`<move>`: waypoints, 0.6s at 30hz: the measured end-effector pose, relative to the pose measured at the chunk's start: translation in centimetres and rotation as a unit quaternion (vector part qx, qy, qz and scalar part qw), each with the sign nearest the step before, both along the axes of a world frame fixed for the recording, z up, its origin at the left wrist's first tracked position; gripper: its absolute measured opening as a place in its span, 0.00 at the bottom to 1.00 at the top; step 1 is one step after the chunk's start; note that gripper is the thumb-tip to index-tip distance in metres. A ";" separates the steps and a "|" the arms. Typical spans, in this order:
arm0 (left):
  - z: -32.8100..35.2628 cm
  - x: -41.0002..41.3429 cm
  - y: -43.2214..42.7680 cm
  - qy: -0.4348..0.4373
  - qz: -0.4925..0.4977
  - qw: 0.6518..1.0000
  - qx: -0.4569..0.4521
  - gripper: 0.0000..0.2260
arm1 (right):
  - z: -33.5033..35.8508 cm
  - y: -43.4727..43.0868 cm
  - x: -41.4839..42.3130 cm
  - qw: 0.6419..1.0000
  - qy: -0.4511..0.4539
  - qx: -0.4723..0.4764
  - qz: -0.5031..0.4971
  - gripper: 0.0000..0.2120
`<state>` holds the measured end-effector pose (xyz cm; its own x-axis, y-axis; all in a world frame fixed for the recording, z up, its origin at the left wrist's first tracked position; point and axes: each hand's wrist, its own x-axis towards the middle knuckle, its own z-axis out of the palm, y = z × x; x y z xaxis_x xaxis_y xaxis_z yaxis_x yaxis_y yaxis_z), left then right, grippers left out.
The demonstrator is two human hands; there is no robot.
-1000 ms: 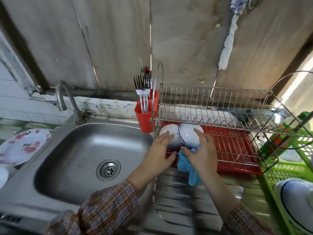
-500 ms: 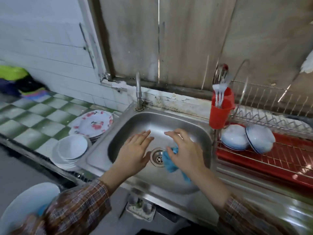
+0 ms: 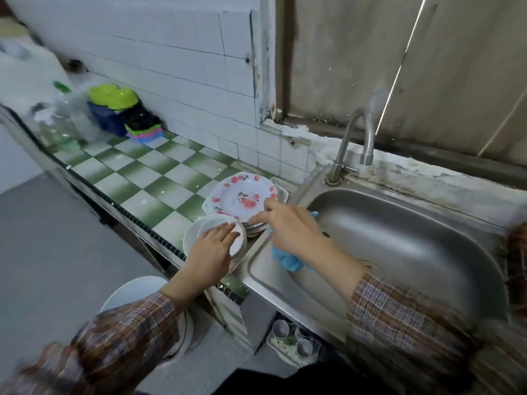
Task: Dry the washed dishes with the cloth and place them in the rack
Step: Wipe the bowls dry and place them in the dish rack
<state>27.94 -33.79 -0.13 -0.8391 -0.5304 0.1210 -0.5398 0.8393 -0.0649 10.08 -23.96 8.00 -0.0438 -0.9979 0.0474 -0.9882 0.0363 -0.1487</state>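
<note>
Left hand (image 3: 212, 248) on the white bowls (image 3: 214, 223), right hand (image 3: 289, 226) at the floral plates (image 3: 236, 195).
Left hand lies released, fingers flat over the top bowl, on the checkered counter (image 3: 148, 181) at 9 o'clock of the sink (image 3: 413, 252). Right hand clutches the blue cloth (image 3: 288, 260) under its palm, fingertips touching the plates, 1 o'clock from the bowls.

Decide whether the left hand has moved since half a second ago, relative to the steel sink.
Yes. The left hand moved left, from over the stainless steel sink onto the stacked white bowls.
</note>
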 end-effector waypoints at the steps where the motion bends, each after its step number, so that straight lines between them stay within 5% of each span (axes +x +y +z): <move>1: -0.8 0.7 -1.1 -0.006 -0.001 1.000 0.003 0.24 | -0.1 -1.2 0.4 1.000 0.017 0.015 0.016 0.29; 9: -3.0 2.5 -6.3 -0.194 -0.031 0.978 0.069 0.30 | -2.7 -8.1 2.7 0.972 0.147 0.093 0.156 0.25; 18: -5.1 2.4 -9.1 -0.233 -0.121 0.964 0.055 0.22 | -6.4 -13.0 1.9 0.954 0.147 0.176 0.191 0.21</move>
<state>30.34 -42.84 -5.21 -0.8895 -0.3013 -0.3436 -0.2622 0.9523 -0.1563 12.00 -36.95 1.64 0.2904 -0.8942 -0.3406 -0.9361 -0.3393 0.0927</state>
